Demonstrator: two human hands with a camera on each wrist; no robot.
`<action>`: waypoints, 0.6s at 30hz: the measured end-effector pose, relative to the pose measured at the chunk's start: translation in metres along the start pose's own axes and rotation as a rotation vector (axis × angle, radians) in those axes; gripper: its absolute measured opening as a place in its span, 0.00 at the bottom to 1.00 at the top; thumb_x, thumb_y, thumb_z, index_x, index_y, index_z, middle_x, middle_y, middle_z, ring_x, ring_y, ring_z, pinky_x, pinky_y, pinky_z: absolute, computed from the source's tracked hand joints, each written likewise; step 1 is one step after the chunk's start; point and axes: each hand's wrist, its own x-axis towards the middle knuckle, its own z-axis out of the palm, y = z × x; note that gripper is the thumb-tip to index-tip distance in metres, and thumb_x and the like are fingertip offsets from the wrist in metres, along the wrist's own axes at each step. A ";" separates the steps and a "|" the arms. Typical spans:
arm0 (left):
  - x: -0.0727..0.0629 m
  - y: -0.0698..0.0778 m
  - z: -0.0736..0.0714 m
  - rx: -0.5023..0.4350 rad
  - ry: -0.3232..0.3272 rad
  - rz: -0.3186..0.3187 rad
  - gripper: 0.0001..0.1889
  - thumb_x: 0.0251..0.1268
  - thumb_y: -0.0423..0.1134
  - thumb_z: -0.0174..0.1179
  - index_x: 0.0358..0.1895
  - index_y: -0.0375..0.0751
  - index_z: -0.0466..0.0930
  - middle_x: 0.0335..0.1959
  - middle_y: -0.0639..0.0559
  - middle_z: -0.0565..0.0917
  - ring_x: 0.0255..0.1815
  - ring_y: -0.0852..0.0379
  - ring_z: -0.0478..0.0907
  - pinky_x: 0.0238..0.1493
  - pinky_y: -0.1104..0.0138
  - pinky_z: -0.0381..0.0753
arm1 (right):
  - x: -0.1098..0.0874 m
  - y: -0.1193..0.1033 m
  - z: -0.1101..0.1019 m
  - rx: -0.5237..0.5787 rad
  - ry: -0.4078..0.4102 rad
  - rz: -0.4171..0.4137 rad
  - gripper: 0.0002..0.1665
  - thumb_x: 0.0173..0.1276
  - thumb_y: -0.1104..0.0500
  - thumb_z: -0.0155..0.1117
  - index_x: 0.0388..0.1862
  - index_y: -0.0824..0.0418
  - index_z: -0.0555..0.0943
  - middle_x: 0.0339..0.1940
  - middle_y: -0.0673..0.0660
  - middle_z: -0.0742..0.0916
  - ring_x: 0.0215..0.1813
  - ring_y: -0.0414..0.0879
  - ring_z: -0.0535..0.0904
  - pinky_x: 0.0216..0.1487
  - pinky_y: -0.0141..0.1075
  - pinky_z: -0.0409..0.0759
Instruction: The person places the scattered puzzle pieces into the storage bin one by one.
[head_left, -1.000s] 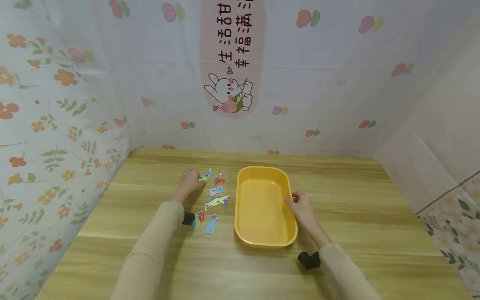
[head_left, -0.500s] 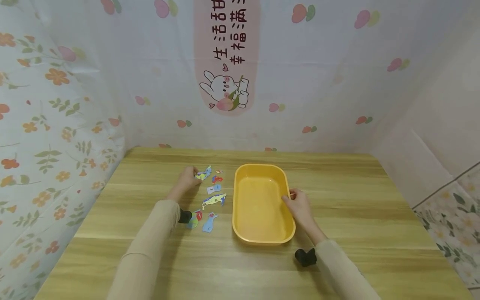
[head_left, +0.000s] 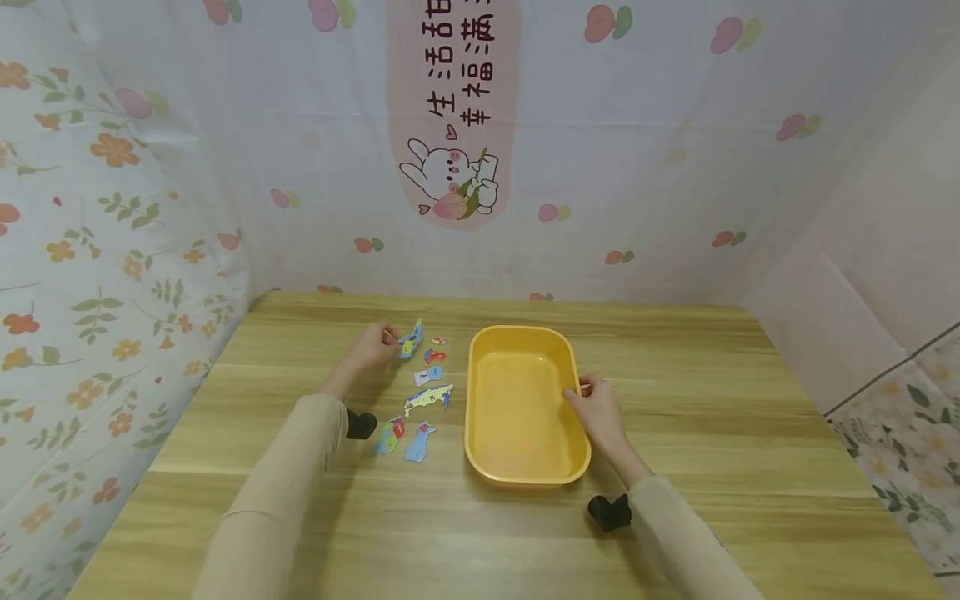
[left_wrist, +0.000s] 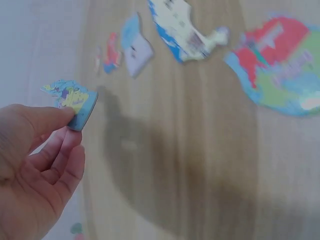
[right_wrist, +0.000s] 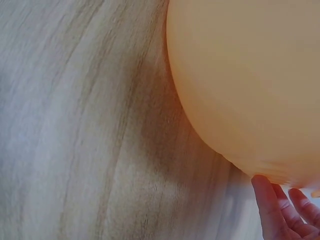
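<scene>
My left hand [head_left: 371, 348] pinches a flat blue and yellow puzzle piece [head_left: 410, 340] with an irregular outline between thumb and fingers. In the left wrist view this piece [left_wrist: 80, 106] is tilted up over the wood, a shadow beneath. Right of that hand lie a tiny piece [head_left: 438, 340], a red and blue piece [head_left: 434, 356], and a white and blue piece [head_left: 428, 376]. Nearer are a long cream piece [head_left: 429, 398], a green and red piece [head_left: 390, 435] and a light blue piece [head_left: 420, 443]. My right hand [head_left: 600, 412] grips the right rim of a yellow plastic tub [head_left: 521, 417].
All of this is on a wood-grain table [head_left: 480, 550]. A patterned cloth [head_left: 637, 167] hangs behind the table's far edge, with a floral cloth [head_left: 112, 250] at the left. A black wrist device [head_left: 610, 512] hangs by the right sleeve, another [head_left: 362, 424] by the left.
The left hand has drawn slightly back to the left, and the blue and yellow piece in it has turned more upright. My right hand stays on the tub's rim.
</scene>
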 end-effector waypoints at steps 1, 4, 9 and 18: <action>0.000 0.005 -0.001 0.001 -0.005 0.000 0.12 0.58 0.27 0.52 0.46 0.25 0.70 0.34 0.41 0.75 0.36 0.52 0.73 0.35 0.71 0.72 | 0.000 0.000 0.000 -0.002 0.002 -0.001 0.20 0.58 0.61 0.57 0.45 0.74 0.76 0.29 0.62 0.78 0.27 0.45 0.72 0.25 0.29 0.72; 0.002 0.014 -0.003 0.006 -0.023 0.005 0.13 0.59 0.29 0.52 0.46 0.25 0.71 0.35 0.40 0.76 0.37 0.51 0.74 0.36 0.70 0.73 | 0.000 0.000 0.001 -0.002 0.006 -0.002 0.20 0.58 0.61 0.57 0.45 0.74 0.76 0.29 0.62 0.78 0.27 0.45 0.72 0.25 0.29 0.71; 0.003 0.028 -0.003 -0.002 -0.064 0.056 0.14 0.59 0.30 0.53 0.47 0.25 0.71 0.38 0.37 0.78 0.41 0.47 0.76 0.40 0.67 0.76 | 0.000 0.001 0.001 0.005 0.000 0.011 0.20 0.59 0.61 0.57 0.46 0.73 0.75 0.29 0.61 0.77 0.27 0.45 0.71 0.25 0.29 0.71; 0.007 0.044 0.001 -0.026 -0.082 0.107 0.13 0.62 0.30 0.53 0.47 0.25 0.71 0.39 0.36 0.78 0.41 0.48 0.76 0.39 0.67 0.76 | 0.000 0.000 -0.001 -0.019 0.000 0.007 0.20 0.59 0.60 0.57 0.47 0.72 0.76 0.31 0.62 0.78 0.28 0.45 0.73 0.26 0.29 0.72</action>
